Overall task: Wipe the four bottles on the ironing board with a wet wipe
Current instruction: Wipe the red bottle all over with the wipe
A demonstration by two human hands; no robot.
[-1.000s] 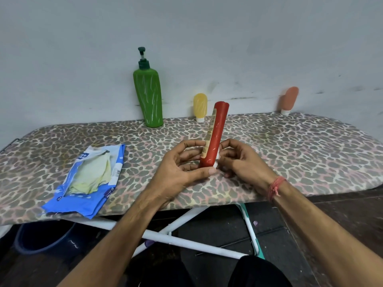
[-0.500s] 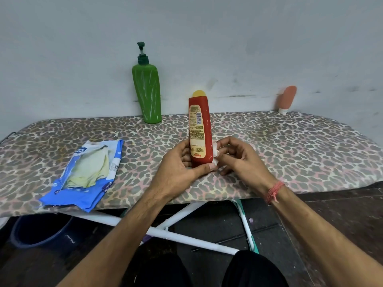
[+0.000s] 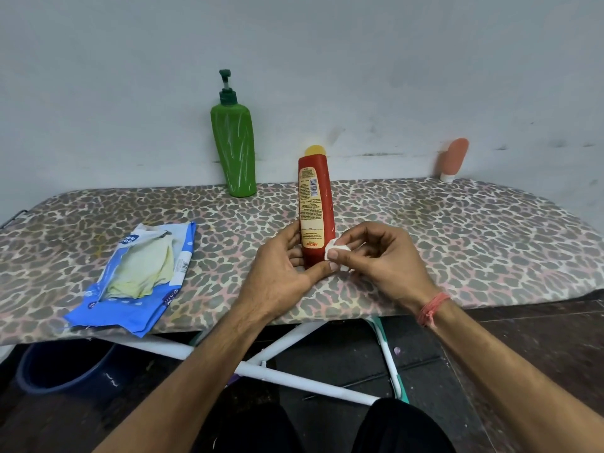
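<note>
Since a second ago the red bottle [image 3: 316,210] has turned from tilted to upright, label facing the person. It stands on the ironing board [image 3: 457,230], the left hand [image 3: 281,273] gripping its base, the right hand [image 3: 382,256] pinching a balled wet wipe [image 3: 333,248] against its lower right side. Best to hold the base firmly and draw the wipe upward, rotating between strokes. Counted: four bottles, namely red, green pump bottle [image 3: 233,148] beyond the left hand, yellow one [image 3: 314,149] behind the red, orange one [image 3: 453,158] far beyond the right; one wipe packet [image 3: 137,276].
</note>
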